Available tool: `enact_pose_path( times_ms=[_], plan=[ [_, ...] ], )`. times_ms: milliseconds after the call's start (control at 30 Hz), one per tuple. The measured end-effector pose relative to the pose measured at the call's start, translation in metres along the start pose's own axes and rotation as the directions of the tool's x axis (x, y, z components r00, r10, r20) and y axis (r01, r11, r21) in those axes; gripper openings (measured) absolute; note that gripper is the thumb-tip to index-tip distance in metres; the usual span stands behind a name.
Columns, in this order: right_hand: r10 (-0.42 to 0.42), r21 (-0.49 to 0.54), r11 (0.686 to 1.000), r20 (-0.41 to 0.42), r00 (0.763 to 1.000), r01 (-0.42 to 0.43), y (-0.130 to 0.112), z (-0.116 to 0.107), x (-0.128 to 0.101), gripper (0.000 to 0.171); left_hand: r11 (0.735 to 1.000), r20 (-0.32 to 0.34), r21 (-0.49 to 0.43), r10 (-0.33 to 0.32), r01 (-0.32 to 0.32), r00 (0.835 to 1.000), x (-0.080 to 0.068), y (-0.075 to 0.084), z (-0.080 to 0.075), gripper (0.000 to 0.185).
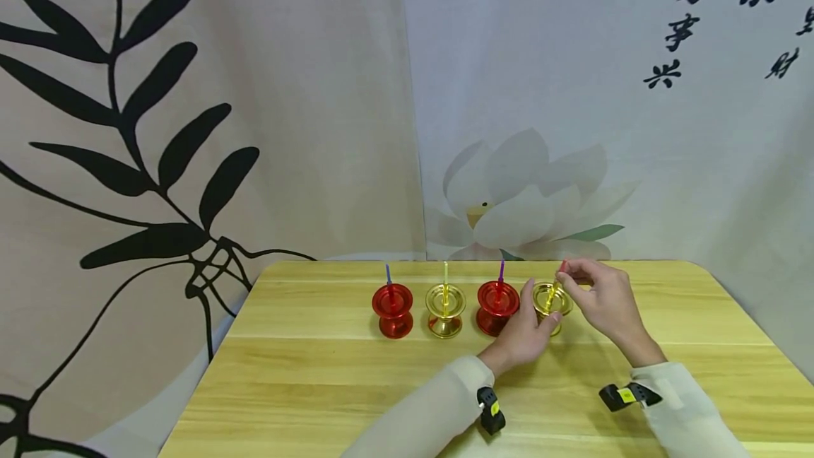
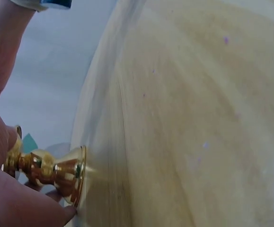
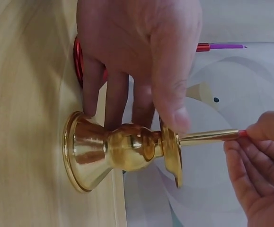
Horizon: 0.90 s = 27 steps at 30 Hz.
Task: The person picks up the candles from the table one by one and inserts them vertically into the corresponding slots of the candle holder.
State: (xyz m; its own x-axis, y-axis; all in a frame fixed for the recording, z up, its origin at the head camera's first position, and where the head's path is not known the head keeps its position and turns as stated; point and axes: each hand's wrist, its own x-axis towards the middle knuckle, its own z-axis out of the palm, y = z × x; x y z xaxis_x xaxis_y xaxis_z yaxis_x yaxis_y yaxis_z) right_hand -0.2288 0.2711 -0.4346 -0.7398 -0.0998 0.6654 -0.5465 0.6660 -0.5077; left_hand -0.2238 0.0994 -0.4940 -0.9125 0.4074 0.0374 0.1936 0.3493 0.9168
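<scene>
On the table (image 1: 318,373), left hand (image 1: 524,334) grips the gold candlestick (image 1: 550,300) while right hand (image 1: 600,299) pinches its candle (image 3: 207,137).

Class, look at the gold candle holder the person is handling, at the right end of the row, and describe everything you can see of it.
The gold candle holder looks like shiny metal: a flared foot, a bulbous stem, a dished cup on top. It stands upright on the wooden table. The left hand grips its stem; the right hand pinches the tip of the thin candle in its cup.
</scene>
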Motion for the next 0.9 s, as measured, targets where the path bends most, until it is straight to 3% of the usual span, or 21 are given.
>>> enact_pose_path(
  times_ms=[133, 267, 500, 633, 900],
  plan=[
    [-0.019, 0.008, 1.0, -0.011, 1.0, 0.019, 0.001, 0.0, 0.001, 0.011, 0.999, -0.043, 0.033, 0.036, -0.035, 0.998, 0.003, -0.012, 0.007, 0.082],
    [-0.036, 0.02, 0.999, -0.02, 0.999, 0.037, 0.001, 0.0, 0.001, 0.012, 0.998, -0.043, 0.043, 0.046, -0.044, 0.998, 0.004, -0.016, 0.009, 0.081],
    [-0.041, 0.032, 0.999, -0.024, 0.999, 0.042, 0.002, 0.0, 0.001, 0.013, 0.998, -0.035, 0.027, -0.052, 0.053, 0.998, -0.008, 0.009, -0.001, 0.078],
    [-0.028, 0.041, 0.999, -0.023, 0.999, 0.029, 0.003, 0.001, 0.0, 0.012, 0.997, -0.033, 0.025, -0.067, 0.068, 0.997, -0.008, 0.011, 0.0, 0.076],
    [-0.007, 0.064, 0.998, -0.023, 1.0, 0.008, 0.004, 0.002, -0.002, 0.01, 0.999, -0.049, 0.036, -0.003, 0.005, 0.999, 0.001, -0.009, 0.009, 0.077]
  ],
)
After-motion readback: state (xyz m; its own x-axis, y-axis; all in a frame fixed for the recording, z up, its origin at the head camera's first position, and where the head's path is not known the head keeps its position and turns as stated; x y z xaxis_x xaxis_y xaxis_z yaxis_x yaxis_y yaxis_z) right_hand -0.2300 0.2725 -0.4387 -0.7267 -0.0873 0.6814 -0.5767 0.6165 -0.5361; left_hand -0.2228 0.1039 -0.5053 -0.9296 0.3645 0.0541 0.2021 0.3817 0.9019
